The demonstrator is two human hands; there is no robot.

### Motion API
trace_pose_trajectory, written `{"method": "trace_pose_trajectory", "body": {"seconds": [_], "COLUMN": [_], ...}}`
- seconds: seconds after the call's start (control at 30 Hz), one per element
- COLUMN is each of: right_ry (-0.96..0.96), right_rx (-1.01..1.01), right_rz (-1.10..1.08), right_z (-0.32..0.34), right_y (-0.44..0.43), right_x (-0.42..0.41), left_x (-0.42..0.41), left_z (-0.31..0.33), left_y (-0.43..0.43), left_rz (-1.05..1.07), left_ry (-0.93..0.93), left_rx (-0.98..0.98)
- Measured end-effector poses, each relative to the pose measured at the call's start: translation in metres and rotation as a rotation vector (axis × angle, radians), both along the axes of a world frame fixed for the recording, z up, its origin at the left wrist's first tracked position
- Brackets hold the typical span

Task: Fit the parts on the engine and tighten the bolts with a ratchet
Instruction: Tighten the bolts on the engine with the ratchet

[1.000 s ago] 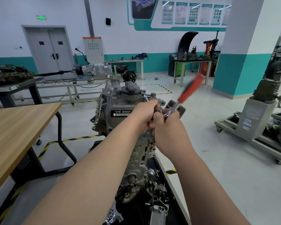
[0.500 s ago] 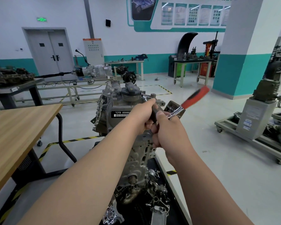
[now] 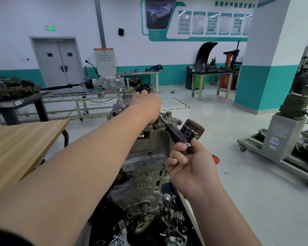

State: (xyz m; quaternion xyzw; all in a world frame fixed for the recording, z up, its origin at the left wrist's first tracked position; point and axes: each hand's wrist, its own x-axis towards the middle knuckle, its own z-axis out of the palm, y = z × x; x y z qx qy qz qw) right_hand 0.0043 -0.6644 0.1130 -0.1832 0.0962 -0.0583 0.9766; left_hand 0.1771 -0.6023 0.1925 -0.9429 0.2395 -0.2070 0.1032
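The grey engine (image 3: 149, 144) stands upright in front of me, with a dark oil filter (image 3: 192, 130) on its right side. My left hand (image 3: 146, 105) reaches forward over the engine's top; its fingers are hidden, so whether it grips anything there is unclear. My right hand (image 3: 190, 166) is closed around the ratchet (image 3: 189, 148). The ratchet's metal head shows between my fingers and a tip of its red handle pokes out behind the hand. A black-handled bar (image 3: 174, 132) runs from that head up to a bolt on the engine's upper right corner.
Loose metal parts (image 3: 169, 226) lie on the dark stand at the engine's foot. A wooden table (image 3: 16, 144) is at my left. A wheeled cart with a grey unit (image 3: 281, 141) stands on the right, and benches with a gearbox (image 3: 103, 82) behind.
My left hand has let go of the tool and moved forward onto the engine's top. My right hand has swung the ratchet down toward me, so its red handle is now mostly hidden.
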Motion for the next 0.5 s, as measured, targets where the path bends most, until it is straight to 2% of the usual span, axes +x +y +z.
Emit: {"method": "trace_pose_trajectory", "body": {"seconds": [0.27,0.5], "right_ry": [-0.002,0.0], "right_rx": [-0.151,-0.331], "right_rz": [0.027,0.001], "right_z": [0.011,0.011], "right_y": [-0.005,-0.007], "right_x": [0.0,-0.001], "left_x": [0.016,0.017], "left_z": [0.012,0.003], "left_y": [-0.012,-0.009], "left_rz": [-0.021,-0.04], "left_ry": [0.182,0.187], "left_rx": [0.158,0.098]}}
